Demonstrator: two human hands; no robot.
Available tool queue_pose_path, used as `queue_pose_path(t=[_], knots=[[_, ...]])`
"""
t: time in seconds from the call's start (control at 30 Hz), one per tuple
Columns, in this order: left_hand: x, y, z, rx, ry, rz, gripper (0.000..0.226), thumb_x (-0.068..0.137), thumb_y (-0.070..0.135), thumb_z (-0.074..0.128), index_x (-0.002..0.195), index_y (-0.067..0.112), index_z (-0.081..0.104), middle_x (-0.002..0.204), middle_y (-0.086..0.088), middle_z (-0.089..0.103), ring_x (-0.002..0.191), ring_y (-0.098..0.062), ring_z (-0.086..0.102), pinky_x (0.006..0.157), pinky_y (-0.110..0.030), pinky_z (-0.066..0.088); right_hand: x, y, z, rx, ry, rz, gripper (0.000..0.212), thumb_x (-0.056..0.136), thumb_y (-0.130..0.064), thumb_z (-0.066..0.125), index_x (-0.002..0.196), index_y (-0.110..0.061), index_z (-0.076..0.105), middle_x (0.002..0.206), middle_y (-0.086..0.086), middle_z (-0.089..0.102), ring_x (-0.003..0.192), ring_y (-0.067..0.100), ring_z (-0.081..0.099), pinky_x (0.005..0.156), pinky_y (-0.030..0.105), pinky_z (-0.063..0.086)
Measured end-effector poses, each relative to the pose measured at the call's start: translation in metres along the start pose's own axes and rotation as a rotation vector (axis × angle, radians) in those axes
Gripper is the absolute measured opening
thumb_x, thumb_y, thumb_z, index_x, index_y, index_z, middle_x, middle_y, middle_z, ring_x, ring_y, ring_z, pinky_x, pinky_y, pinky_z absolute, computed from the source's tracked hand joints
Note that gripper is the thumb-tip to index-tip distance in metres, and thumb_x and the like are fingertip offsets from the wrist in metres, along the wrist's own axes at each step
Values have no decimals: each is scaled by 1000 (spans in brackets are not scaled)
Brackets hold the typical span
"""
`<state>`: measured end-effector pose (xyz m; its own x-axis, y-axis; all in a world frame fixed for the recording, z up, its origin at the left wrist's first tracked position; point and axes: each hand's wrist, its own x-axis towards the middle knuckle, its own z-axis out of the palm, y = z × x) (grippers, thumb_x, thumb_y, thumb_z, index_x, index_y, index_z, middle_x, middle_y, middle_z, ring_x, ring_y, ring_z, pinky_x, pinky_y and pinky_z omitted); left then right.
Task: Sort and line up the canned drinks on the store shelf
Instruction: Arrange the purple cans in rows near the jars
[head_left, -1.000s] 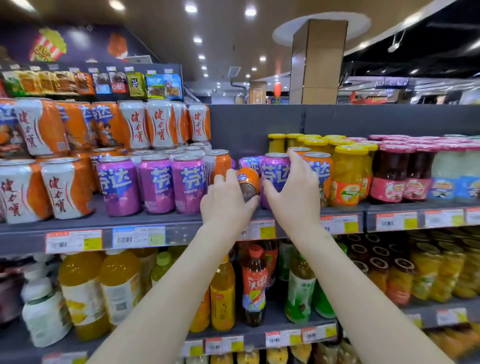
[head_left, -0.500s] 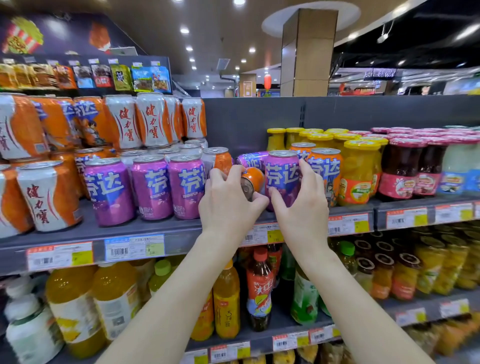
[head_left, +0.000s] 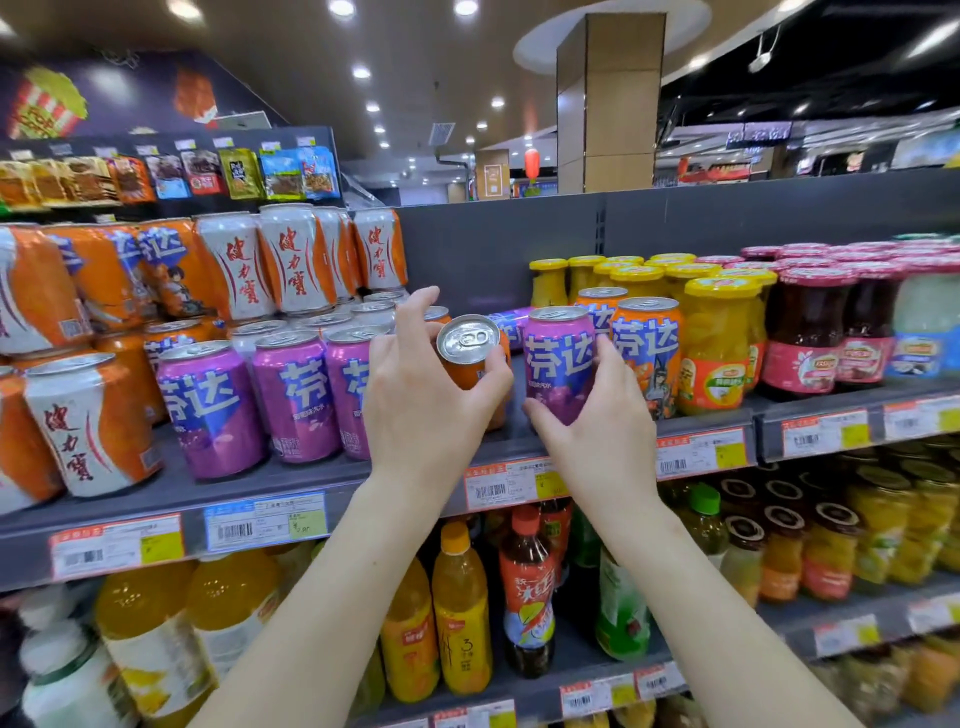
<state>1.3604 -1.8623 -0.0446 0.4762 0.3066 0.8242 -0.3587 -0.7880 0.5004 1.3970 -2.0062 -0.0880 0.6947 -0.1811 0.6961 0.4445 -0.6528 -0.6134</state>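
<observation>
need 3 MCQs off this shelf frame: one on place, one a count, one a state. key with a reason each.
1. Where is the gripped purple can in the right hand?
A. just left of the upright orange can
B. on the lower shelf among bottles
C. stacked on the white-and-orange cans

2. How many front-row purple cans stand left of the left hand?
A. one
B. three
C. six

3. How does the held orange can in the left hand lie?
A. upright on the shelf
B. tilted, lid toward the camera
C. upside down

Key:
1 A: its side sits close against that orange can's left side.
2 B: three stand side by side, the third partly behind the hand.
3 B: its silver lid and pull tab face the camera.
</observation>
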Motion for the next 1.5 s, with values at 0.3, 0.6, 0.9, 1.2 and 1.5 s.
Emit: queue_pose_path(t=[0.3, 0.6, 0.9, 1.2, 1.5], knots=[[27, -14, -12, 325, -131, 404, 28, 92, 42, 65, 105, 17, 66, 103, -3, 70, 98, -26, 56, 84, -37, 46, 15, -8, -7, 25, -208, 17, 84, 78, -47, 81, 147, -20, 40, 130, -2, 64, 117, 21, 63, 94, 40, 54], [52, -21, -35, 533, -278, 469, 37, 91, 63, 59, 112, 33, 62, 112, 9, 72, 108, -24, 58, 88, -42, 21, 29, -16, -13, 180, -426, 29, 60, 75, -38, 83, 123, -32, 49, 103, -16, 67, 96, 9, 67, 86, 39, 59], [61, -32, -37, 591, -304, 429, 40, 93, 65, 54, 117, 35, 64, 118, 8, 70, 114, -24, 56, 91, -42, 20, 35, -13, -18, 342, -558, 2, 66, 74, -32, 90, 124, -39, 48, 110, -28, 60, 98, -8, 64, 80, 17, 53], [73, -37, -47, 595, -437, 403, 44, 96, 56, 57, 139, 44, 57, 142, 12, 59, 127, -19, 52, 103, -45, 25, 35, -16, -16, 358, -654, -61, 72, 77, -32, 88, 138, -33, 47, 118, -26, 62, 95, -16, 63, 79, 16, 52], [73, -39, -61, 400, -485, 289, 41, 99, 23, 58, 137, 40, 60, 113, 14, 72, 98, 1, 64, 106, -42, 28, 31, -31, -4, 408, -712, -84, 72, 77, -31, 88, 137, -33, 49, 121, -21, 62, 94, -6, 69, 79, 19, 53]])
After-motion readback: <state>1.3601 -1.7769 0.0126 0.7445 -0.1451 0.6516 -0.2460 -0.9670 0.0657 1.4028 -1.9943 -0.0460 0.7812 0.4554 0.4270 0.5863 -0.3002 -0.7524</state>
